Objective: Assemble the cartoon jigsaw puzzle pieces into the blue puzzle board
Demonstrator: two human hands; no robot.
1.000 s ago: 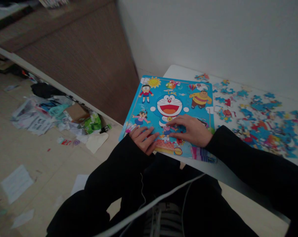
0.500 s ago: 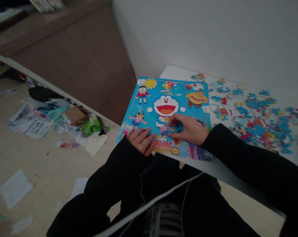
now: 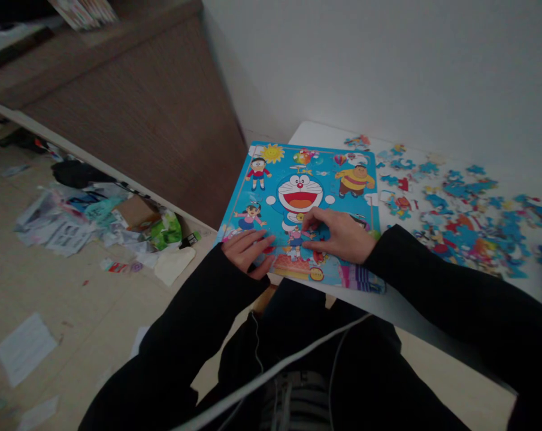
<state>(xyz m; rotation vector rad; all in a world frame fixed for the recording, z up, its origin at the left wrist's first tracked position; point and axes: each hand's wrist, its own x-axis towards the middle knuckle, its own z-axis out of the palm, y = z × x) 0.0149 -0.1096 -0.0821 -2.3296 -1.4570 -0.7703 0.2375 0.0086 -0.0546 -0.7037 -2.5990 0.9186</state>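
A blue cartoon puzzle board (image 3: 271,164), with a large white-faced cat in its middle, lies at the left end of the white table. My right hand (image 3: 340,233) is over its lower middle, thumb and forefinger pinching a puzzle piece (image 3: 296,237) that shows a small figure in a pink top and blue skirt. Whether this piece touches the board cannot be told. My left hand (image 3: 248,251) rests at the board's lower left edge, fingers stretched out and apart, holding nothing. My right hand and sleeve hide part of the board's right side.
Loose puzzle pieces (image 3: 468,221) are scattered on the white table (image 3: 313,130) right of the board. A brown wooden cabinet (image 3: 140,120) stands at the left. Papers, bags and a cardboard box (image 3: 136,214) litter the floor. A white cable (image 3: 275,368) crosses in front of my lap.
My left hand has slid slightly left along the board's lower edge, its fingers a little more spread. My right hand keeps its pinch in nearly the same spot.
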